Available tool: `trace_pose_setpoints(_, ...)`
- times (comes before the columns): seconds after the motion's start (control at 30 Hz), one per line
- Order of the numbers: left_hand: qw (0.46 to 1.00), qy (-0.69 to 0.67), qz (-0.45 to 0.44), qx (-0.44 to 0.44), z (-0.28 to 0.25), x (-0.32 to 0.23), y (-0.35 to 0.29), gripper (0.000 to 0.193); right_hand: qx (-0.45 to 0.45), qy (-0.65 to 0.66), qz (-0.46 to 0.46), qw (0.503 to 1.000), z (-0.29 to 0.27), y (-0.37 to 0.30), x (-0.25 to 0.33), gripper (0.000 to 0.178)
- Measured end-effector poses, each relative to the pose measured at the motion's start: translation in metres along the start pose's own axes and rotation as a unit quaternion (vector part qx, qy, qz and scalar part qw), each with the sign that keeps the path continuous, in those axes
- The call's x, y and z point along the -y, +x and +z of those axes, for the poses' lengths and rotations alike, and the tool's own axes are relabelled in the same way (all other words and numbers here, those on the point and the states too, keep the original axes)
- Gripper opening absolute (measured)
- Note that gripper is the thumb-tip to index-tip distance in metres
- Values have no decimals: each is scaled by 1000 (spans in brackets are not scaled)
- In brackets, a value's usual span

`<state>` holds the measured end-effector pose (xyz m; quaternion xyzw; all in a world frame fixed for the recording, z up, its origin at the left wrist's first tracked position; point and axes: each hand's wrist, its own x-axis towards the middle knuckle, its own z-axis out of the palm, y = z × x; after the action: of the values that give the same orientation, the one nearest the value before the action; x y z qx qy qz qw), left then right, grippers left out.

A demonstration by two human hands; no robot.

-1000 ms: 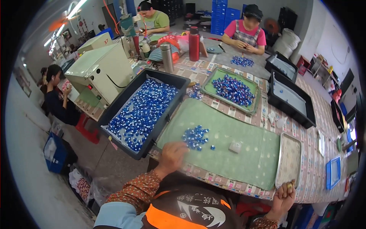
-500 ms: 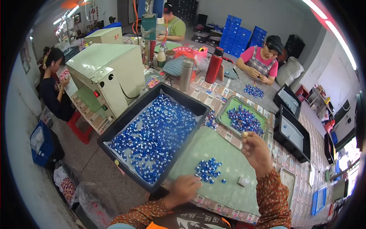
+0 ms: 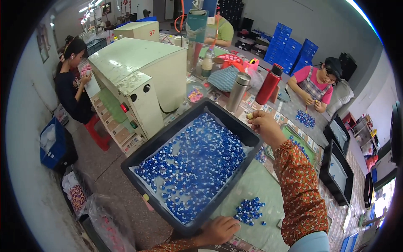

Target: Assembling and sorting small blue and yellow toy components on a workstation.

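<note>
My right hand [image 3: 266,127] is raised past the right side of a large black tray [image 3: 181,228]. Its thumb and fingers pinch a small cream-yellow piece [image 3: 250,116], too small to name. Many little blue-and-white shiny beads [image 3: 189,157] lie in the tray on a pale liner. My left hand [image 3: 219,230] rests at the near edge of a green mat [image 3: 268,189], close to the tray's near corner. Its fingers lie loosely bent, with nothing visible in them. Just beyond its fingertips sits a small pile of the same blue beads [image 3: 249,211].
A steel flask [image 3: 239,92] and a red flask [image 3: 269,85] stand behind the tray. At the left is a cream machine [image 3: 138,80]. A green-lined tray [image 3: 312,154] lies partly behind my right forearm. Black trays [image 3: 336,172] line the right side. Co-workers [image 3: 321,84] sit around the table.
My right hand has moved left and farther out, still pinching the cream piece. My left hand has come to rest at the mat's edge. The whole view has shifted, with things appearing farther right.
</note>
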<state>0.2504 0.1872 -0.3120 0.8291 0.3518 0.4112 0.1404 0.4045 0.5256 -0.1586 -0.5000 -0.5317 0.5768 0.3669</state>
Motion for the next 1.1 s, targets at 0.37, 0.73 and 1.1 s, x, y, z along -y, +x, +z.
trace_pose_setpoints(0.37, 987, -157, -9, -1, 18, -2, -15, 40, 79, -143, -53, 985, 97, 116, 51, 22)
trace_pose_setpoints(0.73, 998, -55, 1, -42, 42, -1, -12, 34, 58, -403, -193, 892, 112, 288, -22, 34)
trace_pose_setpoints(1.1, 990, -130, -51, -30, 24, -4, -15, 33, 93, -228, -160, 956, 95, 93, 72, 37)
